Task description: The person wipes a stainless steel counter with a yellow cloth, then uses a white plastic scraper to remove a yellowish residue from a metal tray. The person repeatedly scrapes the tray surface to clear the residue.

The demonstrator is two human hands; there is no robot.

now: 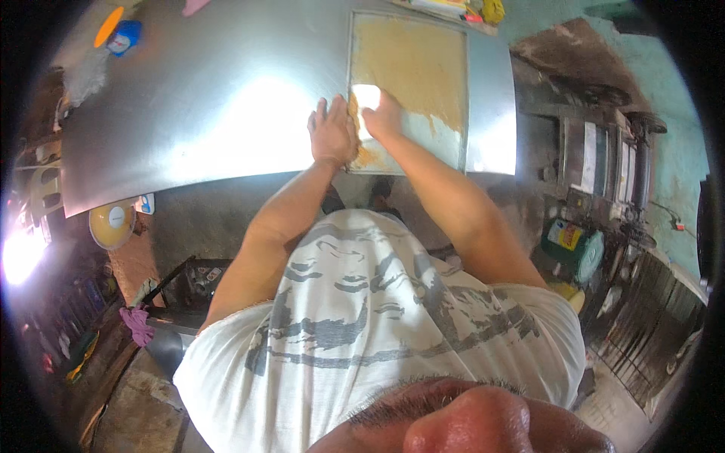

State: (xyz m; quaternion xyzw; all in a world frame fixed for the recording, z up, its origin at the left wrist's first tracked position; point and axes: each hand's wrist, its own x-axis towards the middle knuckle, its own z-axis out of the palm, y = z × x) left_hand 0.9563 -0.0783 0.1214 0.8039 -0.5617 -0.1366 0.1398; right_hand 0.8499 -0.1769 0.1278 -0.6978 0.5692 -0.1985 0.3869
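My right hand (386,116) grips a flat white scraper-like piece (367,99) and holds it on a framed rectangular tray (465,102). A tan, paste-like layer (410,56) covers the far part of this tray; the near part shows a pale surface with ragged tan edges. My left hand (333,130) lies palm down beside the tray's left edge, its fingers somewhat spread, with crumbly tan material between it and the white piece. Both hands are over a shiny metal tabletop (170,102). My right fingertips are partly hidden behind the white piece.
A blue dial scale (124,38) with an orange pan stands at the table's far left, near a clear plastic bag (85,76). Packages (442,5) lie at the far right edge. A fan (113,223) is below left; a green container (572,249) is at right.
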